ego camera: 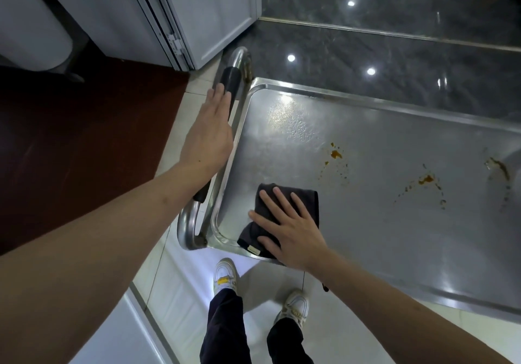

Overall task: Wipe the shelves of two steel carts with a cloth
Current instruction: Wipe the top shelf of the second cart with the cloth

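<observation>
A: Lighting?
B: Bright indoor, from overhead. Ceiling spots mirror as white dots on the dark polished floor (394, 39), and a wide glare patch sits on the cart shelf (366, 222) near my left hand (210, 135).
A: Shadows, sharpness?
B: Soft shadows under my legs. Centre sharp; straight edges bow from wide-angle distortion, my forearms look stretched.

Single head-worn wide-angle view, looking steeply down from above the person's own arms. The steel cart's top shelf (366, 194) fills the centre and right of the frame at close range. Shoes and floor tiles show at lower centre; a cabinet door (214, 11) occupies the upper left.
</observation>
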